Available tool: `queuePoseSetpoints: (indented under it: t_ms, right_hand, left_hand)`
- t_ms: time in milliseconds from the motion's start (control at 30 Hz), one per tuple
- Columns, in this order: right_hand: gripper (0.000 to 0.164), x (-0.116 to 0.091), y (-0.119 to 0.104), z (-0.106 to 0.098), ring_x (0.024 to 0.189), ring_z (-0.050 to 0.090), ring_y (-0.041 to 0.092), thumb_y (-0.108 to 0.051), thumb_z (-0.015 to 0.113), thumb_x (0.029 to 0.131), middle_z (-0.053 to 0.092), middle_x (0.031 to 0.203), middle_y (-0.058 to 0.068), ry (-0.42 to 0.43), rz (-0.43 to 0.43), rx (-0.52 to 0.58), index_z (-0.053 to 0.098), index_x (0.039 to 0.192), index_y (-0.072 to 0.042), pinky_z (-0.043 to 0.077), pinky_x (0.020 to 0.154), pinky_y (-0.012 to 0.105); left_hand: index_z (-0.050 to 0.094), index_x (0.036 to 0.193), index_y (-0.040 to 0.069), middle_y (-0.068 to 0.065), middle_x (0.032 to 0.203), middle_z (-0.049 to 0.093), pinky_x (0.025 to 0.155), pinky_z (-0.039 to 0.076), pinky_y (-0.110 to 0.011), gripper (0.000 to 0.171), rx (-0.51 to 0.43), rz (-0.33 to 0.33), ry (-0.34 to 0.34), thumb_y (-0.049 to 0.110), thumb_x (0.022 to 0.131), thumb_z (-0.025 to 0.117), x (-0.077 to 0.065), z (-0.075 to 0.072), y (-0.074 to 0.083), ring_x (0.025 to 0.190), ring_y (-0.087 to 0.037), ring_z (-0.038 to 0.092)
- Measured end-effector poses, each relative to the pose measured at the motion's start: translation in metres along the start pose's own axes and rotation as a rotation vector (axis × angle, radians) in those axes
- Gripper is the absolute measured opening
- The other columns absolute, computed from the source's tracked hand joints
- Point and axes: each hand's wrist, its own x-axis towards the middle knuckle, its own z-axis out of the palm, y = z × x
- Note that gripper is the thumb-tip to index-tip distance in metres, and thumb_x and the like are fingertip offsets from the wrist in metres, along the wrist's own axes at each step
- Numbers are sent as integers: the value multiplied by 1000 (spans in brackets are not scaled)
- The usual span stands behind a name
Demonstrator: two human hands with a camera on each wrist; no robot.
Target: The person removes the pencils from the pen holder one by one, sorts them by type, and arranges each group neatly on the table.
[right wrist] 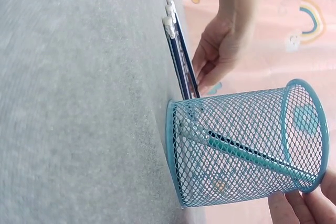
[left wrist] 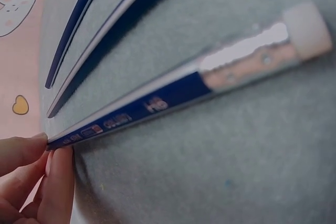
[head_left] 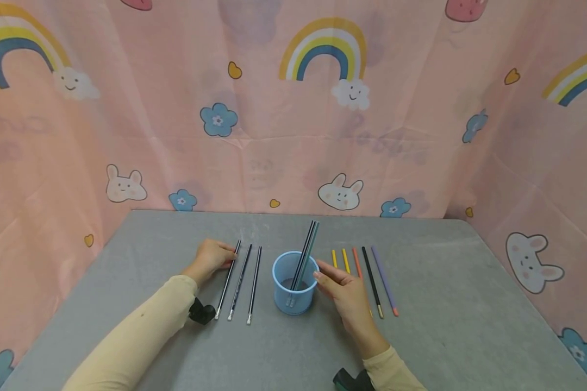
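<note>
Three dark blue pencils with white erasers lie on the table left of a light blue mesh pen cup (head_left: pixel 293 304). My left hand (head_left: pixel 212 255) pinches the leftmost pencil (head_left: pixel 227 282) near its far end, between thumb and fingers. In the left wrist view that pencil (left wrist: pixel 173 95) runs from the fingertips toward its eraser end, close to the camera. My right hand (head_left: pixel 344 296) holds the cup's rim at its right side. Inside the upright cup, dark and green pencils (head_left: pixel 305 255) lean to the right; the mesh cup (right wrist: pixel 236 145) shows their lower ends in the right wrist view.
Right of the cup lie several coloured pencils, among them a black pencil (head_left: pixel 372 279) and a purple pencil (head_left: pixel 384 279); my right hand partly covers others. The grey table (head_left: pixel 450 326) meets a pink patterned cloth (head_left: pixel 411 157) at the back and sides.
</note>
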Motion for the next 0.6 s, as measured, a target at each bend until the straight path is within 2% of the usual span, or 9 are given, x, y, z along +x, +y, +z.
queuePoseSetpoints:
  t_ms: [133, 367, 600]
  right_hand:
    - [37, 0, 0, -1, 96, 69, 0, -10, 72, 91, 67, 129, 17, -4, 0, -1, 67, 126, -2, 58, 84, 22]
    - [36, 2, 2, -1, 96, 70, -1, -7, 71, 91, 67, 128, 18, -19, -12, 10, 67, 126, 0, 58, 85, 24]
    - [36, 3, 2, -1, 96, 70, -1, -7, 71, 91, 66, 129, 19, -19, -10, 12, 67, 127, 0, 58, 85, 24]
  left_hand:
    - [71, 111, -8, -27, 117, 68, 64, 59, -21, 25, 5, 5, 2, 1, 88, 69, 0, 1, 0, 68, -7, 63]
    - [73, 108, -8, -23, 102, 73, 61, 59, -20, 23, 95, 42, 23, 3, 88, 70, -2, 3, 1, 66, -7, 63]
    - [73, 109, -7, -22, 101, 74, 61, 59, -21, 24, 96, 30, 23, 4, 88, 71, -1, 3, 2, 65, -8, 63]
